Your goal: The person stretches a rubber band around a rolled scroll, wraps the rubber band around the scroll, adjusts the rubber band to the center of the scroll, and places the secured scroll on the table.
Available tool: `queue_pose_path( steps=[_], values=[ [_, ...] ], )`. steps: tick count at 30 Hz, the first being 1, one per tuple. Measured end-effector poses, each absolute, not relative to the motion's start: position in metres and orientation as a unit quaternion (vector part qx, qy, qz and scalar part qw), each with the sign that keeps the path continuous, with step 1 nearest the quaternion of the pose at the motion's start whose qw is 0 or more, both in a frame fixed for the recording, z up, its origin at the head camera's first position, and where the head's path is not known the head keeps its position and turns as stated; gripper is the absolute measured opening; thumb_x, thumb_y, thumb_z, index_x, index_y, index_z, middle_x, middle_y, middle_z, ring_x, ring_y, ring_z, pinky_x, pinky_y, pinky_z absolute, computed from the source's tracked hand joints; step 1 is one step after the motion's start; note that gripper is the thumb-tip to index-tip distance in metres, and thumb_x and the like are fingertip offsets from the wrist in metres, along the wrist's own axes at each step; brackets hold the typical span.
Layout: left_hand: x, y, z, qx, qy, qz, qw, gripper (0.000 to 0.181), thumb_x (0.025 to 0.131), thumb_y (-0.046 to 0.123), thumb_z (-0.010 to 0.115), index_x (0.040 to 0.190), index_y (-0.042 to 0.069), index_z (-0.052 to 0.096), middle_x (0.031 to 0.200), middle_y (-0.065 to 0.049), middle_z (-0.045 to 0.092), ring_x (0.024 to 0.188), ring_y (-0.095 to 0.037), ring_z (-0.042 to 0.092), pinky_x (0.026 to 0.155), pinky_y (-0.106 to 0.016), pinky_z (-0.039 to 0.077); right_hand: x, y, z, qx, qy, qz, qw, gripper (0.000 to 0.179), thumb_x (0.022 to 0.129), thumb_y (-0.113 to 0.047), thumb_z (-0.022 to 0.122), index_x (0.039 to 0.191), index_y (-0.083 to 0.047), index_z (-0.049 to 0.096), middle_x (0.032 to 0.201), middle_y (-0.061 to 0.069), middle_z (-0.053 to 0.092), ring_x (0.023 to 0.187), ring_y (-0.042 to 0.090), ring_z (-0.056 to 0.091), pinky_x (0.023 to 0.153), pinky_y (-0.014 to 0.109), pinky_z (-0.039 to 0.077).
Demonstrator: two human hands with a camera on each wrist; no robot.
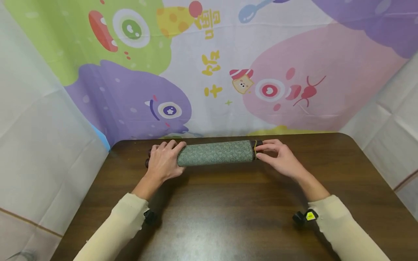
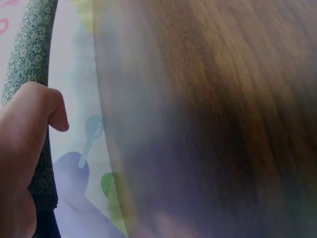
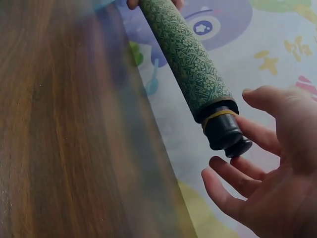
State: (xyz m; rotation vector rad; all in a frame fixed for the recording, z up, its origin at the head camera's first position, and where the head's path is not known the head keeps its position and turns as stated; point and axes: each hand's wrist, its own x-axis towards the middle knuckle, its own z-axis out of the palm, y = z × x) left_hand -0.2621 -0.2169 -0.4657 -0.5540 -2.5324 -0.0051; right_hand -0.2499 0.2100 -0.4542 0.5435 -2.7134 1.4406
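A rolled hanging scroll [image 1: 215, 153], covered in green floral-patterned cloth, is held roughly level near the table's far edge. My left hand [image 1: 166, 161] grips it near its left end, thumb on the near side. Dark roller knobs [image 1: 147, 163] stick out past that hand. At the other end, a yellow rubber band [image 3: 219, 114] loops round the dark knobs [image 3: 225, 131]. Beside them is my right hand [image 1: 282, 157], fingers spread and loosely bent. Its index finger reaches behind the banded end, while the thumb [image 3: 265, 99] stands apart from the scroll.
The dark wood table [image 1: 212, 214] lies under both arms. Behind it hangs a cloth [image 1: 209, 108] printed with cartoon monsters. Pale sheets [image 1: 36, 145] rise along the left and right sides. Each wrist wears a small black camera [image 1: 150, 216].
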Motion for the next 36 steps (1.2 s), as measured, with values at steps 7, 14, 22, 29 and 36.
queue_pose_path(
  steps=[7,14,22,29,36],
  values=[
    [-0.2636,-0.2141,-0.4675,-0.207,-0.942,-0.005,0.264,0.08,0.067,0.042,0.099,0.14,0.022,0.071,0.12,-0.015,0.079,0.1,-0.043,0.077,0.082,-0.063,0.06,-0.2493,0.2069,-0.4549,0.172,-0.865,0.472,-0.002,0.032,0.108,-0.016,0.075,0.135,0.001,0.077,0.169,0.031,0.043,0.162,0.051,0.038,0.127,0.076,0.034],
    [-0.263,-0.2132,-0.4678,-0.209,-0.942,-0.004,0.261,0.077,0.069,0.041,0.098,0.138,0.021,0.071,0.118,-0.015,0.079,0.095,-0.043,0.077,0.078,-0.061,0.06,-0.2503,0.2071,-0.4598,0.173,-0.858,0.483,0.008,0.029,0.107,-0.013,0.076,0.132,0.001,0.077,0.168,0.03,0.046,0.163,0.049,0.037,0.127,0.077,0.034],
    [-0.2624,-0.2114,-0.4655,-0.191,-0.953,-0.008,0.236,0.076,0.069,0.042,0.098,0.137,0.021,0.071,0.117,-0.016,0.078,0.097,-0.044,0.077,0.08,-0.063,0.06,-0.2512,0.2064,-0.4602,0.161,-0.854,0.495,-0.006,0.025,0.108,-0.015,0.075,0.127,0.001,0.077,0.17,0.028,0.042,0.165,0.05,0.034,0.128,0.078,0.032],
    [-0.262,-0.2098,-0.463,-0.174,-0.962,-0.006,0.212,0.077,0.071,0.043,0.097,0.14,0.021,0.07,0.121,-0.017,0.079,0.102,-0.047,0.077,0.085,-0.064,0.06,-0.2499,0.2042,-0.46,0.157,-0.854,0.495,-0.013,0.024,0.109,-0.017,0.074,0.124,0.001,0.076,0.174,0.029,0.038,0.168,0.05,0.03,0.127,0.08,0.032],
    [-0.2619,-0.211,-0.4637,-0.164,-0.964,0.0,0.207,0.077,0.071,0.043,0.096,0.14,0.021,0.07,0.12,-0.017,0.079,0.102,-0.047,0.076,0.085,-0.064,0.059,-0.2478,0.1994,-0.4585,0.158,-0.854,0.495,-0.001,0.022,0.108,-0.017,0.075,0.121,0.0,0.078,0.173,0.029,0.04,0.165,0.052,0.035,0.126,0.079,0.036]
  ],
)
